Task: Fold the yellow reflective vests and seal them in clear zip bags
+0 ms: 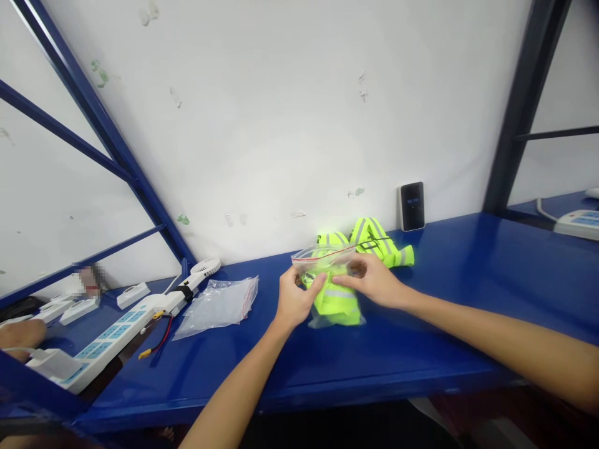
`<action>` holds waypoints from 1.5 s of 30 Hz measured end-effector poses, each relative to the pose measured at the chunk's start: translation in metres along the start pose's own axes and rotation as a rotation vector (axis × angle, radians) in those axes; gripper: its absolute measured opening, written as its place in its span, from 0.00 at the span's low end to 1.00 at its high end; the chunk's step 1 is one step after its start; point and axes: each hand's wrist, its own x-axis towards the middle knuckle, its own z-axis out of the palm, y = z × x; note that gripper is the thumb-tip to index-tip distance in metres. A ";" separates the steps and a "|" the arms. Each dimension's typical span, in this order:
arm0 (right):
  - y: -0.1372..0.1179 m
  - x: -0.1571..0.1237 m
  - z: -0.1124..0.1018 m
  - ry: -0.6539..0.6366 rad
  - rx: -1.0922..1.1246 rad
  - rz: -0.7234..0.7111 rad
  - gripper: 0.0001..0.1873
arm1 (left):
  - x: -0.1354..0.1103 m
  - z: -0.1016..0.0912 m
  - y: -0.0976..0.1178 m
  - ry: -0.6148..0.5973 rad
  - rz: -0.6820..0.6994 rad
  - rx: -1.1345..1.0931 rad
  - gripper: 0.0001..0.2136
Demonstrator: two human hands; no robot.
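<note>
Between my two hands is a clear zip bag point(322, 254) with a red line along its top edge. Inside it lies a folded neon-yellow reflective vest point(337, 304) with silvery stripes. My left hand point(299, 293) grips the bag's left side, thumb in front and fingers behind. On the right side, my right hand point(369, 279) pinches the bag below its top edge, thumb on the front. Just behind the bag, more neon-yellow reflective fabric point(374, 240) is heaped against the wall. Flat clear zip bags point(218, 305) lie to the left of my left hand.
A white power strip point(110, 337) runs along the table's left side, with a small white fan point(206, 267) and a red-black cable point(163, 337) beside it. A black-faced device point(412, 206) leans at the wall. Another person's hand point(21, 337) shows far left. Blue posts flank the table point(449, 330).
</note>
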 end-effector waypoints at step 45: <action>0.002 0.006 0.002 0.156 0.135 0.086 0.12 | 0.012 0.005 -0.004 0.091 -0.165 -0.315 0.15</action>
